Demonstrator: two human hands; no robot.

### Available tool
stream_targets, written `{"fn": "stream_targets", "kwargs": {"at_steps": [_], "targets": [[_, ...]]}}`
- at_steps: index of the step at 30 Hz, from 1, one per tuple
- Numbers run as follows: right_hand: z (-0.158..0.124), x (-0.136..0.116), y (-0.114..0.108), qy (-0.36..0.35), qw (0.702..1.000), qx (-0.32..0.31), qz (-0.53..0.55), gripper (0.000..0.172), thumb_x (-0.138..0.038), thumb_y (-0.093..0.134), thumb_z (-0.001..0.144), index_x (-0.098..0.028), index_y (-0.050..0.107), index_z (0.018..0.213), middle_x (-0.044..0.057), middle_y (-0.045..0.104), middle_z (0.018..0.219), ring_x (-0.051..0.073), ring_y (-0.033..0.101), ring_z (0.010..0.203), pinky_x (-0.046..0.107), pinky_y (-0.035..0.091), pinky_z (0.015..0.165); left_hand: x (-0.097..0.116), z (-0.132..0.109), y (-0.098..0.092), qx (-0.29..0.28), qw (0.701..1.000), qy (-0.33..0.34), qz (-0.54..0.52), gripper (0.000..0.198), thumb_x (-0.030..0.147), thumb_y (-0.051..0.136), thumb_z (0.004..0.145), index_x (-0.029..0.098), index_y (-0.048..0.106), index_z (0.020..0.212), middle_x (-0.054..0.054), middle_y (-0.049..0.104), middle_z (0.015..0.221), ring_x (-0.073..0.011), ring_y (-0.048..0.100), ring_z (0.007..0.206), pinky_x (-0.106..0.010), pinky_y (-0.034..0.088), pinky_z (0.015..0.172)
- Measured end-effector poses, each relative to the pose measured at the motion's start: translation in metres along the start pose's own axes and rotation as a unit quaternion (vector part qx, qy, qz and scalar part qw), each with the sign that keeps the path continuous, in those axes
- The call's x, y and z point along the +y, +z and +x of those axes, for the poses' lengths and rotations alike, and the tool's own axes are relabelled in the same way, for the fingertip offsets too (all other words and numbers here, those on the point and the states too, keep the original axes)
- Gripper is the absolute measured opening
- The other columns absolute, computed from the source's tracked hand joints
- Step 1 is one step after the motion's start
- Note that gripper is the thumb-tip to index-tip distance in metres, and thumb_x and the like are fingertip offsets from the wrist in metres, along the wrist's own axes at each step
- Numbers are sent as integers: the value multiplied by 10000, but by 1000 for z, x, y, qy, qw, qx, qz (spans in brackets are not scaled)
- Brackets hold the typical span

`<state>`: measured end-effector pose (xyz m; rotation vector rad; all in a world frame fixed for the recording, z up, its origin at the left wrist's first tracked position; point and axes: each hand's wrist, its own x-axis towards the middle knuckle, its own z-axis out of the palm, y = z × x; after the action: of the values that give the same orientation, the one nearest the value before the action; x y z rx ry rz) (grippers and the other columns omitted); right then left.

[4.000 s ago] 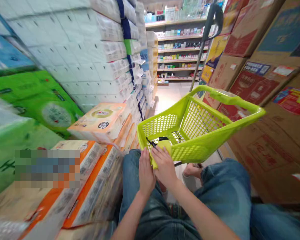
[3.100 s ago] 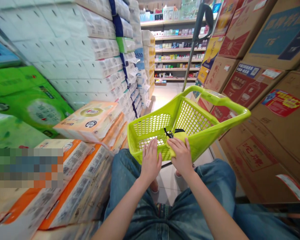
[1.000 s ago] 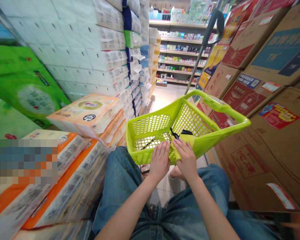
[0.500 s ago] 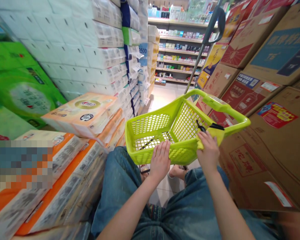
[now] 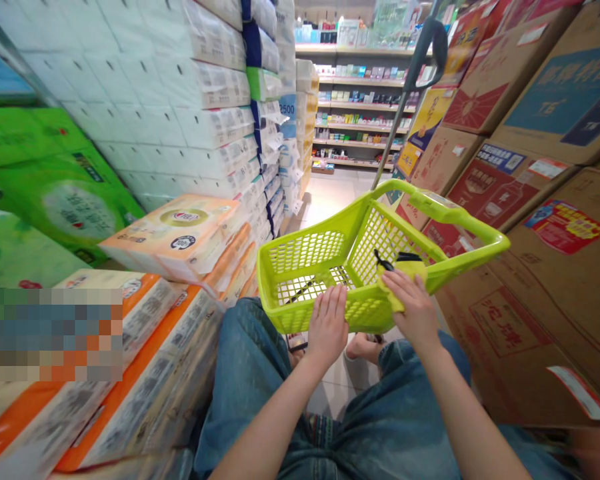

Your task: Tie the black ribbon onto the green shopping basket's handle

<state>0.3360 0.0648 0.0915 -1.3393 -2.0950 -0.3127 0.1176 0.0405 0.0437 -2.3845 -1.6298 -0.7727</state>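
A lime green plastic shopping basket [image 5: 330, 250] stands tilted in front of my knees, with a long grey pull handle [image 5: 420, 60] rising behind it. My left hand [image 5: 329, 325] rests on the basket's near rim, fingers laid over the edge. My right hand [image 5: 414, 308] presses a yellow-green cloth [image 5: 405, 280] with a black strap against the basket's right rim. I am crouched, and my jeans [image 5: 380, 413] fill the lower part of the view.
Stacked tissue packs [image 5: 180, 237] in orange, white and green wrap wall the left side. Cardboard cartons [image 5: 530, 200] are piled on the right. The narrow tiled aisle [image 5: 330, 190] runs ahead to shelves [image 5: 360, 100] of small goods.
My right hand moved the cloth from the near rim beside my left hand to the right rim, then drew back a little. My left hand stayed on the near rim.
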Motion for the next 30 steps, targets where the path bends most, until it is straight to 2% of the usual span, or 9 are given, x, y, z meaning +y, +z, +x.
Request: {"fn": "stream_targets", "kwargs": {"at_steps": [4, 7, 10, 16, 20, 23, 26, 28, 30], "targets": [[5, 50, -28, 45, 996, 71, -29, 609, -43, 473, 713, -205, 640, 1276, 79, 650, 1349, 267, 535, 1334, 529, 274, 1205, 0, 0, 2, 4, 1000, 1, 0, 686, 200, 482, 889, 112, 286, 1541, -58, 413, 1572, -221, 338, 1459, -400, 249, 1234], [8, 52, -28, 77, 989, 122, -17, 555, -49, 479, 712, -184, 674, 1213, 94, 678, 1298, 289, 543, 1323, 566, 283, 1194, 0, -1, 2, 5, 1000, -2, -2, 695, 199, 496, 883, 114, 288, 1542, -66, 414, 1570, -225, 335, 1460, -408, 259, 1231], [8, 21, -9, 98, 986, 132, 2, 584, -35, 469, 671, -188, 676, 1195, 88, 696, 1259, 295, 543, 1317, 578, 286, 1195, 0, -1, 1, 7, 1000, -3, -4, 688, 204, 498, 886, 115, 298, 1538, -77, 425, 1563, -230, 335, 1461, -416, 262, 1229], [-1, -64, 43, 70, 994, 57, 70, 713, -13, 436, 623, -192, 609, 1292, 66, 651, 1331, 260, 499, 1360, 515, 295, 1213, -1, -2, 2, 6, 1000, 0, -3, 676, 192, 477, 890, 114, 297, 1537, -75, 424, 1564, -227, 332, 1462, -409, 252, 1231], [-6, -78, 53, 54, 994, 45, 78, 736, -9, 424, 638, -191, 582, 1334, 62, 628, 1368, 238, 464, 1392, 477, 300, 1213, -2, -2, 2, 8, 1000, 4, 8, 688, 210, 488, 887, 124, 292, 1540, -83, 425, 1565, -223, 321, 1472, -408, 259, 1230], [-8, -62, 41, 10, 998, 18, 67, 764, -5, 419, 650, -211, 551, 1373, 52, 609, 1403, 223, 459, 1401, 469, 293, 1213, -1, -2, 2, 6, 1000, 5, 11, 697, 203, 481, 886, 124, 278, 1548, -76, 400, 1583, -219, 305, 1484, -402, 243, 1236], [-7, -26, 15, 2, 1000, 8, 28, 759, -4, 425, 659, -237, 554, 1369, 41, 612, 1403, 226, 474, 1391, 496, 242, 1225, -1, -2, 0, -2, 1000, 6, 16, 732, 184, 476, 876, 114, 235, 1563, -65, 338, 1618, -214, 288, 1494, -388, 227, 1240], [-4, 6, -5, 31, 999, 30, -10, 717, -15, 439, 680, -245, 577, 1345, 44, 620, 1395, 240, 485, 1383, 522, 211, 1228, -1, -2, -2, -7, 1000, 9, 23, 760, 179, 480, 867, 104, 205, 1571, -63, 302, 1634, -210, 279, 1499, -381, 232, 1237], [0, 37, -22, 68, 994, 81, -36, 632, -45, 467, 713, -245, 623, 1292, 55, 648, 1357, 255, 523, 1349, 536, 207, 1221, -1, -2, -3, -10, 999, 11, 31, 767, 180, 479, 867, 102, 194, 1574, -62, 283, 1641, -204, 272, 1503, -375, 243, 1233]]}}
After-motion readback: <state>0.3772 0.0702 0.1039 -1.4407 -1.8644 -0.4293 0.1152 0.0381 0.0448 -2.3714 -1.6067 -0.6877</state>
